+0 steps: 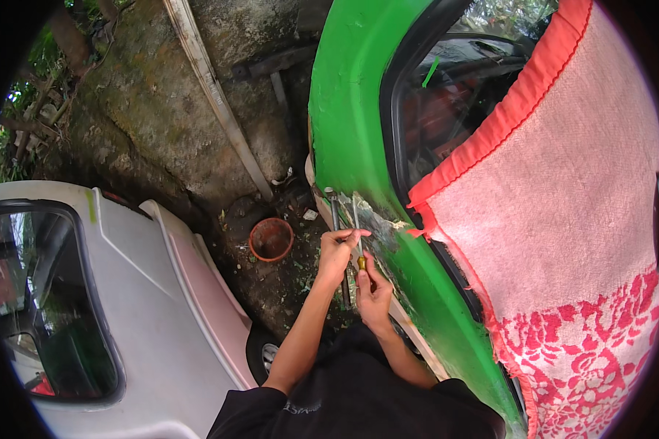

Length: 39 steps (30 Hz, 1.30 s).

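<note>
At the far left, green foliage hangs beside a stained, rough wall. Nearer on the left stands a white vehicle with a dark window; its right flank turns pinkish, and a wheel shows low at its near end. To the right of it, a long pale plank leans at a slant against the wall. Near the plank's foot, a round reddish-brown pot sits on the littered ground.

Next comes the left hand, its fingers closed around a hammer whose head points to the far side and whose handle comes out on the near side. A finger of this hand reaches across a screwdriver's shaft; whether it presses on it, I cannot tell. Just to the right and nearer, the right hand is clamped on the yellow handle of that screwdriver. The shaft points to the far side, its tip beside a scraped, greyish patch on a green vehicle. Farther right, a pink blanket with red trim covers part of the vehicle's window, red flowers patterning its near end.
</note>
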Motion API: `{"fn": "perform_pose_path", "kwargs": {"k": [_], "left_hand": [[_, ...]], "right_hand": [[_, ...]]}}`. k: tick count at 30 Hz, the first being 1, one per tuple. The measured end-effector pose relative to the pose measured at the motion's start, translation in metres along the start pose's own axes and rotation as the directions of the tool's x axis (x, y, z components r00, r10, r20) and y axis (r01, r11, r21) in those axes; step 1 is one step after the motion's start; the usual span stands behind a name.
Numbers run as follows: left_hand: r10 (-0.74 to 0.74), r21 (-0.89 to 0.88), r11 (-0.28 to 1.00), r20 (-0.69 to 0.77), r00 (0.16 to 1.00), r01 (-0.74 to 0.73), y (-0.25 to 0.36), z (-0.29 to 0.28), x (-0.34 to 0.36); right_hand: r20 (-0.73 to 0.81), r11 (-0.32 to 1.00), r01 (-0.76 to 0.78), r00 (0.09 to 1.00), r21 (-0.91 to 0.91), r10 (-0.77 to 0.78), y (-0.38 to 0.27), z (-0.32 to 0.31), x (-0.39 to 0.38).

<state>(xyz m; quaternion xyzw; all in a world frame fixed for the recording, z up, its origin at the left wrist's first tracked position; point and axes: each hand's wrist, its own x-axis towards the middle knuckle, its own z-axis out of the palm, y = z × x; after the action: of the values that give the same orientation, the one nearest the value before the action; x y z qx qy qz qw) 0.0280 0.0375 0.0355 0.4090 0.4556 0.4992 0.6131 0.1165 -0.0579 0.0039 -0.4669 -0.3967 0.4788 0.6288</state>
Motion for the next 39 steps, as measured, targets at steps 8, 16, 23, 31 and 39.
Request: {"fn": "perform_pose_path", "kwargs": {"k": [8,16,23,31,39], "left_hand": [[-0.089,0.049,0.995,0.060,0.994,0.086,0.005,0.002,-0.023],[-0.038,0.146,0.987,-0.148,0.988,0.060,0.026,-0.038,-0.001],[0.092,0.124,0.988,-0.007,0.996,-0.090,0.010,-0.015,-0.011],[-0.163,-0.061,0.984,0.064,0.984,0.167,0.018,0.000,-0.018],[-0.195,-0.100,0.974,0.085,0.977,0.203,0.020,0.007,-0.048]], "right_hand": [[-0.037,0.990,-0.128,0.991,0.061,0.130,-0.034,0.001,-0.006],[-0.019,0.999,0.000,1.000,-0.051,-0.001,-0.010,0.036,0.031],[-0.096,0.990,-0.117,0.988,0.073,0.124,-0.018,0.018,-0.012],[-0.114,0.999,-0.026,0.993,-0.036,0.022,-0.007,0.015,-0.009],[-0.117,0.997,-0.052,0.992,-0.061,0.045,-0.018,0.006,-0.007]]}}
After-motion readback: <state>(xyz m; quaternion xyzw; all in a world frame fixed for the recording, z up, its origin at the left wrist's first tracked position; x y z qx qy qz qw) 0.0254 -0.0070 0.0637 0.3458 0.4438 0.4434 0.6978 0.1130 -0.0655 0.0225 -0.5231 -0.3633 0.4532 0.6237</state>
